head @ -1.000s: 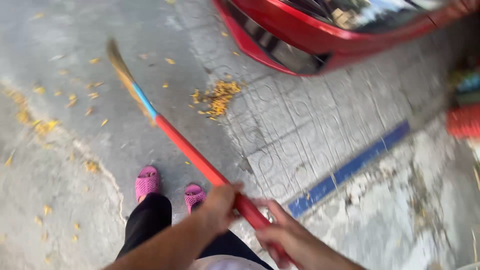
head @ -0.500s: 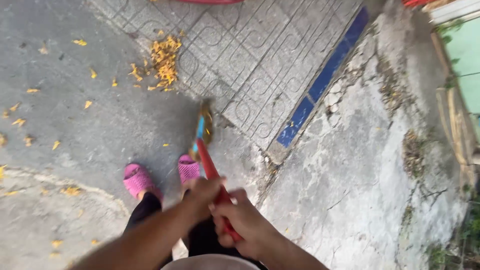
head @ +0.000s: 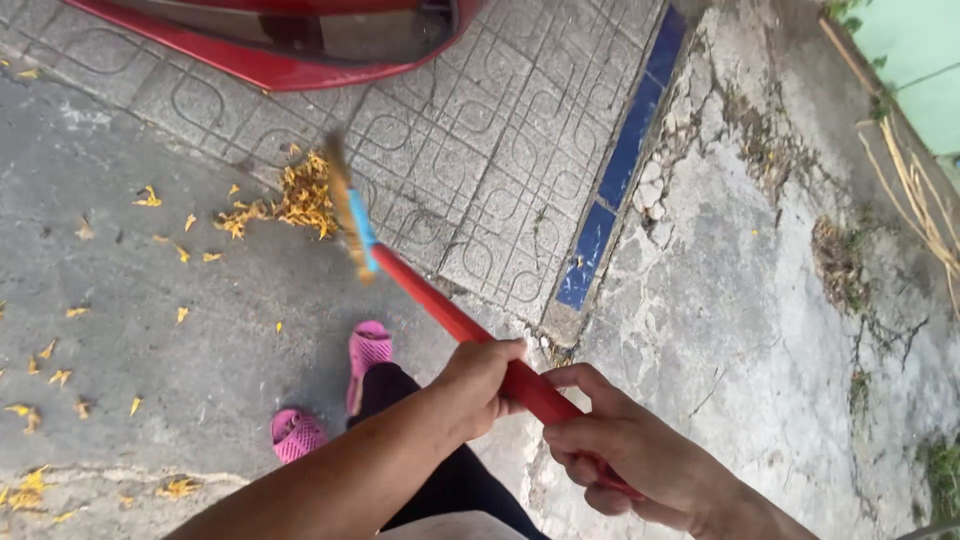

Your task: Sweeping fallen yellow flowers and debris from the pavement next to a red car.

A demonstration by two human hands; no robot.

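Observation:
Both my hands grip a broom with a red handle (head: 440, 310). My left hand (head: 475, 385) holds it higher up the shaft, and my right hand (head: 625, 450) clasps the end nearest me. The broom's straw head (head: 345, 205), joined by a blue band, is blurred and sits next to a pile of yellow fallen petals (head: 295, 200) at the edge of the patterned paving. My pink clogs (head: 368, 350) stand on grey concrete below the handle.
A red car's bumper (head: 270, 50) overhangs the patterned tiles at the top. A blue-painted kerb strip (head: 620, 170) divides the tiles from cracked concrete on the right. Scattered yellow petals (head: 50, 370) lie on the left. A green wall (head: 920, 60) stands far right.
The broom head has swung out from near my feet toward the petal pile. The view has tilted up, bringing the red car back into sight.

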